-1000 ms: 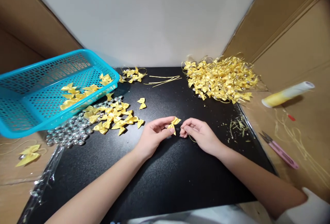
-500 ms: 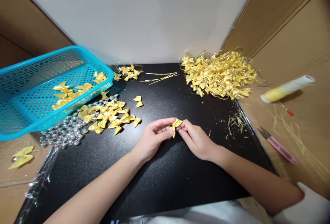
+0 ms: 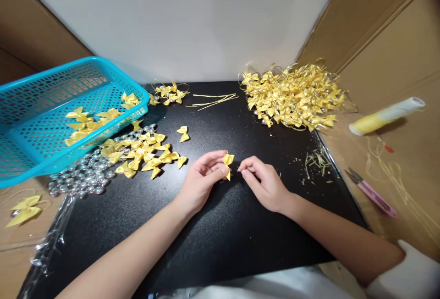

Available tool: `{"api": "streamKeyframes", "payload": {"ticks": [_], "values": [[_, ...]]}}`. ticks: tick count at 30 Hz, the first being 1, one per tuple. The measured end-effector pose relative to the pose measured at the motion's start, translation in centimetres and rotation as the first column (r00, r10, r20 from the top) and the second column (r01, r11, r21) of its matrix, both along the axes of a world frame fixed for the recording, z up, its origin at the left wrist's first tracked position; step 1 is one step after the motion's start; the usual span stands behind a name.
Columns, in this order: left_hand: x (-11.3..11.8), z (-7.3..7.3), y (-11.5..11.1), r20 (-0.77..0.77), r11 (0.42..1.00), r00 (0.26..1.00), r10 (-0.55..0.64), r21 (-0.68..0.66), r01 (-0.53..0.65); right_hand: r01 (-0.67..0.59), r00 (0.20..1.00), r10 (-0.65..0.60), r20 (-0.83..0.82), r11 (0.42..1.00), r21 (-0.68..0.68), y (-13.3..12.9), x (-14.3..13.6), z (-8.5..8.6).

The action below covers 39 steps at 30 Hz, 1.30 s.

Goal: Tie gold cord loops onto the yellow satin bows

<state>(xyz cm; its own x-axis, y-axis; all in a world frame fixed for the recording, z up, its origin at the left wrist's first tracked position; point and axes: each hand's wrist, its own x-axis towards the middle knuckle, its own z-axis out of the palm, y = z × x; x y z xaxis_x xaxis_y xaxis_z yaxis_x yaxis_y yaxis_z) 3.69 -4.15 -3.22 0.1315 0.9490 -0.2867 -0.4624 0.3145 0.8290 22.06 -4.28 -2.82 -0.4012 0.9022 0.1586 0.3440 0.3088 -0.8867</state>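
Observation:
Between the thumb and fingers of my left hand (image 3: 202, 179) is a yellow ribbon bow (image 3: 227, 165), held upright above the black tabletop (image 3: 220, 239). Just right of the bow, my right hand (image 3: 263, 182) is apart from it, thumb and forefinger pinched together. Whatever that pinch holds, if anything, is too small to make out. Loose yellow bows (image 3: 146, 152) lie left of my hands, with one single bow (image 3: 183, 133) behind them. Silver beads (image 3: 80, 175) are spread beside the loose bows.
A blue basket (image 3: 32, 168) with several bows stands at the left. Gold cords (image 3: 213, 102) lie at the back, near a big heap of corded bows (image 3: 292, 99). Pink-handled snips (image 3: 373, 194), thread scraps (image 3: 318, 161) and a yellow-white roll (image 3: 387, 115) are at the right.
My hands have moved apart. My right hand has let go of the bow and drawn right; my left hand has shifted slightly left with the bow still in it.

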Motion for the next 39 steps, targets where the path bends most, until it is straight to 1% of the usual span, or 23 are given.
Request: {"api": "streamKeyframes", "payload": {"ticks": [3, 5, 7, 9, 13, 16, 17, 20, 21, 22, 24, 26, 28, 30, 34, 39], "values": [[0.0, -0.1, 0.0, -0.042, 0.998, 0.999, 0.012, 0.061, -0.009, 0.013, 0.999, -0.015, -0.051, 0.999, -0.033, -0.2, -0.2, 0.0], [0.1, -0.2, -0.1, -0.104, 0.994, 0.994, 0.020, 0.109, -0.008, -0.006, 0.998, 0.003, -0.067, 0.999, -0.048, -0.4, -0.3, 0.1], [0.1, -0.2, -0.2, -0.161, 0.986, 0.985, 0.055, 0.163, -0.028, -0.026, 0.997, 0.022, -0.069, 0.998, -0.053, -0.6, -0.3, 0.1], [0.1, -0.1, -0.3, -0.181, 0.982, 0.980, 0.078, 0.182, -0.045, -0.038, 0.997, 0.035, -0.068, 0.998, -0.045, -0.7, -0.3, 0.1], [0.1, 0.0, -0.3, -0.172, 0.990, 0.985, 0.023, 0.138, 0.001, -0.029, 0.998, 0.028, -0.063, 0.999, -0.016, -0.8, -0.3, -0.1], [-0.1, -0.1, -0.3, -0.194, 0.986, 0.980, 0.037, 0.167, -0.005, -0.002, 0.998, 0.002, -0.059, 1.000, -0.008, -0.7, -0.2, -0.2], [-0.2, -0.1, -0.3, -0.194, 0.986, 0.981, 0.014, 0.167, 0.019, 0.006, 0.998, -0.007, -0.059, 1.000, -0.005, -0.7, -0.2, -0.3], [-0.6, -0.2, -0.3, -0.173, 0.981, 0.978, -0.119, 0.132, 0.142, 0.023, 0.998, -0.022, -0.060, 1.000, 0.011, -0.6, -0.2, -0.2], [-0.7, -0.2, -0.4, -0.161, 0.977, 0.977, -0.141, 0.135, 0.164, 0.028, 0.998, -0.027, -0.059, 0.999, 0.018, -0.6, -0.2, -0.2], [-0.8, -0.2, -0.4, -0.150, 0.975, 0.978, -0.143, 0.150, 0.166, 0.033, 0.998, -0.032, -0.057, 0.999, 0.026, -0.6, -0.2, -0.2], [-0.9, -0.2, -0.4, -0.149, 0.974, 0.983, -0.106, 0.186, 0.133, 0.044, 0.998, -0.042, -0.052, 0.998, 0.044, -0.6, -0.2, -0.2], [-0.8, -0.2, -0.4, -0.184, 0.982, 0.981, -0.061, 0.163, 0.091, 0.039, 0.998, -0.036, -0.050, 0.997, 0.061, -0.6, -0.2, -0.3], [-0.7, -0.3, -0.3, -0.209, 0.995, 0.977, -0.038, 0.080, 0.056, 0.020, 0.999, -0.016, -0.048, 0.997, 0.074, -0.5, -0.2, -0.4], [-0.5, -0.5, -0.3, -0.184, 0.999, 0.982, -0.034, 0.010, 0.037, 0.006, 0.999, -0.002, -0.042, 0.997, 0.080, -0.5, -0.2, -0.5], [-0.4, -0.5, -0.3, -0.105, 0.998, 0.992, -0.068, -0.014, 0.067, 0.014, 0.999, -0.011, -0.035, 0.996, 0.084, -0.3, -0.3, -0.5], [-0.2, 0.0, -0.3, 0.017, 0.992, 0.992, -0.122, -0.019, 0.122, 0.001, 1.000, 0.002, -0.030, 0.996, 0.086, -0.4, -0.4, -0.5]]}}
